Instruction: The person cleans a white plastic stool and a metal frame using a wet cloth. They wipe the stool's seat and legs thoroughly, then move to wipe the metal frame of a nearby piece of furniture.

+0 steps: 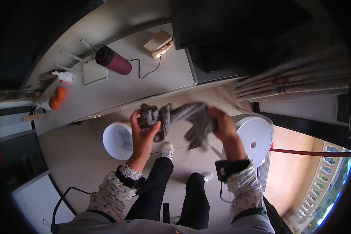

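A grey-brown cloth (181, 115), twisted and bunched, is stretched between my two hands above the tiled floor. My left hand (143, 134) grips its thick, coiled end, thumb in front and fingers behind. At the other end my right hand (223, 124) holds the cloth, and a loose flap hangs down beside it, blurred. Below and left of my left hand stands a white bucket (117, 142), partly hidden by that hand. A round white lid or stool top with a hole in it (251, 140) lies just beyond my right hand.
A white cabinet top (163, 79) runs along the front, holding a maroon thermos (117, 63), a white router (95, 73), a beige box (159, 44), a rabbit figurine (63, 77) and an orange ornament (57, 98). Curtains (289, 82) hang at right, near a red pole (310, 152) and balcony balustrade (318, 181).
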